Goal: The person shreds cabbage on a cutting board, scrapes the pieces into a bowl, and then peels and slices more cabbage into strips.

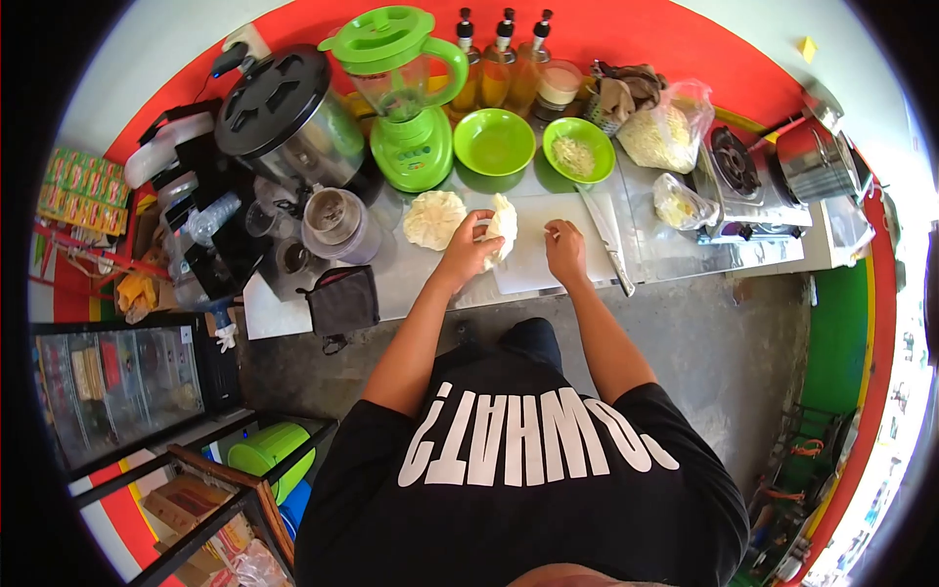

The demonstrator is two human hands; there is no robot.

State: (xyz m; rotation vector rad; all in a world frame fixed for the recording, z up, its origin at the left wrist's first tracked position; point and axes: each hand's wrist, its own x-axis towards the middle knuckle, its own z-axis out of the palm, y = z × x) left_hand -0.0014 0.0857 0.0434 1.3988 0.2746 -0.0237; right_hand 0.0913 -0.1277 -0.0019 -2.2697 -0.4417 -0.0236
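My left hand (pixel 477 241) grips a pale cut piece of cabbage (pixel 502 231) and holds it at the left part of the white cutting board (pixel 533 269). Left of that hand a larger pale cabbage piece (pixel 434 220) rests on the metal counter. My right hand (pixel 564 248) is over the right part of the board, its fingers curled in; whether anything is between them cannot be made out. Just right of it lies a large knife (pixel 608 240), slanting along the board's right edge. Behind the board, a green bowl (pixel 579 150) contains pale shredded pieces.
A second green bowl (pixel 494 143) and a green blender (pixel 411 152) stand at the back, near several pump bottles (pixel 499 73). Bagged pale food (pixel 660 137) and a gas stove (pixel 734 166) are to the right. Containers and a black pouch (pixel 342 300) crowd the left side.
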